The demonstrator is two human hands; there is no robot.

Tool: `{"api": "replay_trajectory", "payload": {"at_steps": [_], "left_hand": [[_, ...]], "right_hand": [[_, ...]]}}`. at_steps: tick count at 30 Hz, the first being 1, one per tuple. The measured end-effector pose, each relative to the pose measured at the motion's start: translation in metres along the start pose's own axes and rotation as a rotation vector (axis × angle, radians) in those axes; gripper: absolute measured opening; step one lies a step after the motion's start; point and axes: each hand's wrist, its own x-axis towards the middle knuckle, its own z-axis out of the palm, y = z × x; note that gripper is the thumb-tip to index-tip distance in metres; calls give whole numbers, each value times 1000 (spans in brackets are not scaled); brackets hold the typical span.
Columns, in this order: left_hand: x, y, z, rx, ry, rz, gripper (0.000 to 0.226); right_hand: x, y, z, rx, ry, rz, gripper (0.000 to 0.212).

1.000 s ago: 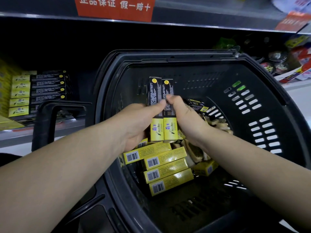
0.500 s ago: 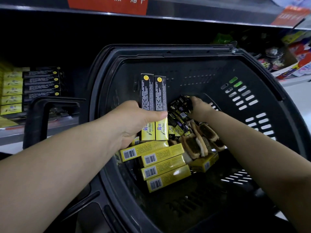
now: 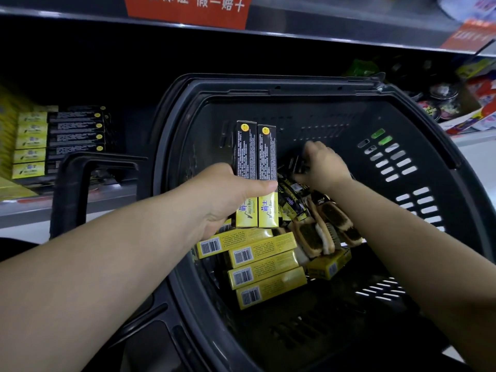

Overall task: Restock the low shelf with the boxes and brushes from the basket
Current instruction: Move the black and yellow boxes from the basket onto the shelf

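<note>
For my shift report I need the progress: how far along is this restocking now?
Done: a stack of matching boxes sits on the low shelf. In hand: the left hand grips two boxes upright; the right hand reaches among dark boxes, grip unclear. Left: four yellow boxes, one small box and several brushes lie in the basket.

Black-and-yellow boxes [image 3: 245,154], white barcode patches on yellow sides; dark grey slotted basket [image 3: 322,111]; tan brushes [image 3: 308,237], dark bristles; red sign [image 3: 188,12], white characters.
</note>
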Motion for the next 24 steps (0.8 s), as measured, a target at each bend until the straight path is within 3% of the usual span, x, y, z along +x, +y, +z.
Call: {"api": "replay_trajectory", "payload": {"at_steps": [4,7,10,16,21,24], "left_hand": [[-6,2,2,15,-8,59,35],[-12,8,1,14,-3,81,49],[-21,17,-5,-38,-32,39,66],[-50,33,-38,-155,-187,130,31],[-72,34,-78,-138,-155,168,32],[-92,28,-108,-128,-99,156,35]], "right_hand": [[-11,-25,-60,753,-85,132,30],[-26,-45,-96,1163,-251,93,24],[-38,-68,-118,1185,-366,-13,20],[-53,-116,-152,1294,-400,8,22],[-57,-162,-164,1336,-420,68,25],[-58,-199,-167,1320,-486,14,21]]}}
